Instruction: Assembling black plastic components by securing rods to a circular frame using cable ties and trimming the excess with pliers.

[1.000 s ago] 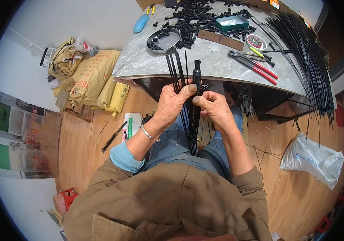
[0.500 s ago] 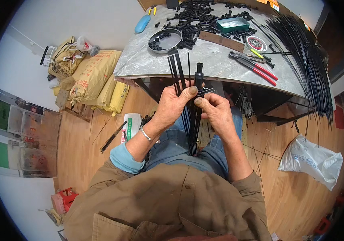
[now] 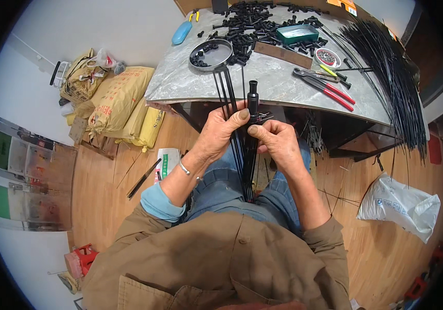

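My left hand (image 3: 221,132) is closed around several thin black rods (image 3: 225,93) and the lower part of a stepped black tube (image 3: 253,101). The tube stands upright, its flared end uppermost, with my left thumb lying against its side. My right hand (image 3: 279,143) is closed just below the tube, thumb against bent fingers; what lies in that pinch is too small to make out. Short thin pins (image 3: 266,115) stick out to the right of the tube, above the right fingers. Below my hands the dark rods run down between my thighs.
On the grey table (image 3: 169,85) ahead lie a heap of black fittings (image 3: 247,26), a round metal tray (image 3: 211,68), red-handled pliers (image 3: 330,94), a green box (image 3: 298,36) and a large bundle of black rods (image 3: 392,77). Yellow sacks (image 3: 123,98) stand left; a white bag (image 3: 400,206) lies right.
The view has shifted slightly. Both hands stay at the tube, with only a small movement of the right fingers along its lower end.
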